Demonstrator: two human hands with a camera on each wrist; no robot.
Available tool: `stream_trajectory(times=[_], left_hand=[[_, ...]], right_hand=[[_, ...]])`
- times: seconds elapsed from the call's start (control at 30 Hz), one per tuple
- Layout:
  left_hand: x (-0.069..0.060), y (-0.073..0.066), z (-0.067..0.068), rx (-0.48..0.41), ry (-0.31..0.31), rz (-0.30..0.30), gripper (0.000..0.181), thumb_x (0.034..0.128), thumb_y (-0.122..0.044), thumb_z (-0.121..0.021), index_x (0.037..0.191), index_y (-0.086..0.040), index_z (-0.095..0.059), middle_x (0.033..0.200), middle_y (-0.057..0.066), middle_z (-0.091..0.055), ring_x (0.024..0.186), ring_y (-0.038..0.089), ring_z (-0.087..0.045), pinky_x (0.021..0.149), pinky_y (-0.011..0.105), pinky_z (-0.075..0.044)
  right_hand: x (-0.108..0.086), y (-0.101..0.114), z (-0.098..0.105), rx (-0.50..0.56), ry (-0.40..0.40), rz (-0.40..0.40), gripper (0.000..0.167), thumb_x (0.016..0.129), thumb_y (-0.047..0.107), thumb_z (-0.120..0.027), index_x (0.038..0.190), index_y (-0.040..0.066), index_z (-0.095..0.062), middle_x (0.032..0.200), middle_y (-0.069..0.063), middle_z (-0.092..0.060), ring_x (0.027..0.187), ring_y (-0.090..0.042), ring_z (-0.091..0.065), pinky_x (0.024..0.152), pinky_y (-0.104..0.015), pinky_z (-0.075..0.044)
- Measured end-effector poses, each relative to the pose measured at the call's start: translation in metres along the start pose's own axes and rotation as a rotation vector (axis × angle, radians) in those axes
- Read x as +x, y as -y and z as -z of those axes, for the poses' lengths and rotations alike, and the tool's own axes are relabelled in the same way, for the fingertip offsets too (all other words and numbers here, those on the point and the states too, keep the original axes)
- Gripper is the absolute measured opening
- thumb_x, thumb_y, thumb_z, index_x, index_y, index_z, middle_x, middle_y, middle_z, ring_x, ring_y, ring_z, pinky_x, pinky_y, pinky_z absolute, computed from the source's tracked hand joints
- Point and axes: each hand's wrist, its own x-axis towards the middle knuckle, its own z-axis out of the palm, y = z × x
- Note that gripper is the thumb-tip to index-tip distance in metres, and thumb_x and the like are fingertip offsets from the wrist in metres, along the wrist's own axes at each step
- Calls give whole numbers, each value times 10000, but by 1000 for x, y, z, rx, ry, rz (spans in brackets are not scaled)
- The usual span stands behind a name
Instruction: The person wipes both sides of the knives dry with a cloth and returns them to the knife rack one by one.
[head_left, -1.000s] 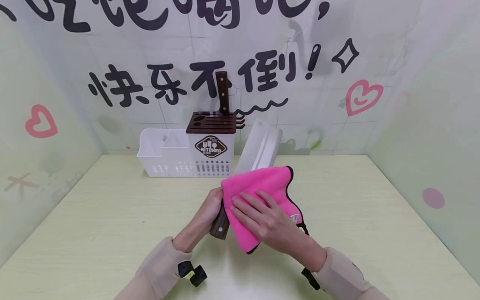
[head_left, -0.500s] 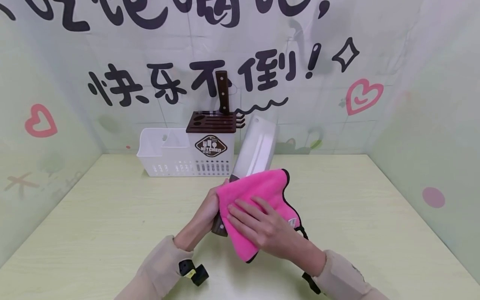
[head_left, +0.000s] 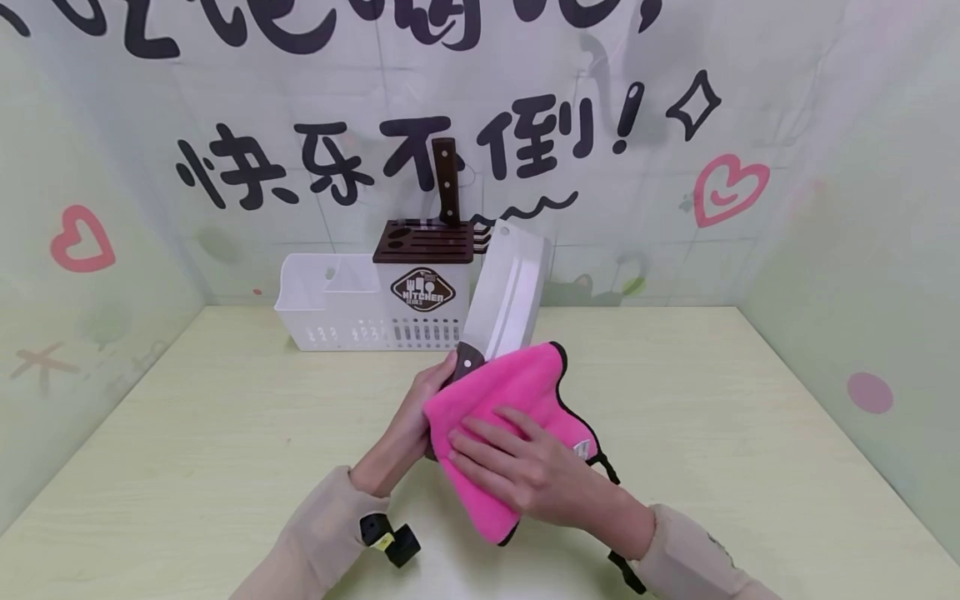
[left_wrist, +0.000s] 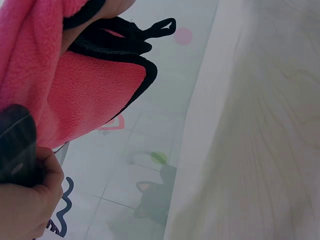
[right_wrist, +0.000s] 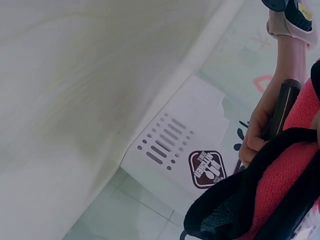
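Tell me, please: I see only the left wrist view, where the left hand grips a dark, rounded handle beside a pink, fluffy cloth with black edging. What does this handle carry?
Observer: A broad, silvery, rectangular metal blade, slanting up and away from the left hand.
Operator: Thank you. How do the fingers of the right hand lie?
Observer: The head view shows them laid across the pink cloth.
Operator: And what stands at the back of the pale, wood-grained table?
Observer: A white, perforated plastic holder, with a brown, riveted knife handle upright above its slotted brown top.
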Motion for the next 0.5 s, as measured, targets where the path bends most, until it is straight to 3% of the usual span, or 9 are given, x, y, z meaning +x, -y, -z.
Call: stream_trajectory(times=[0.2,0.5], left_hand=[[-1,-2,-2,5,-6,-1,419,974,-301,-322,1088,56,-509,769,-23,-582,663,58,-546,598,174,-457],[-3,-1,-3,-7,-27,-22,331,970,-283,-345,962,-34,-562,740,-16,-573,634,65,-536,579,181,-453]], right_hand=[[1,1,3,-8,11,44,343,938,55,-347,1102,144,-635,1143,-17,-597,1089,-207,-534,882,-387,-437],[1,1,4,-28,23,36,338,933,75,-354,1168,139,-588,1202,-34,-560,1118,-206,-510,880,-371,-431]])
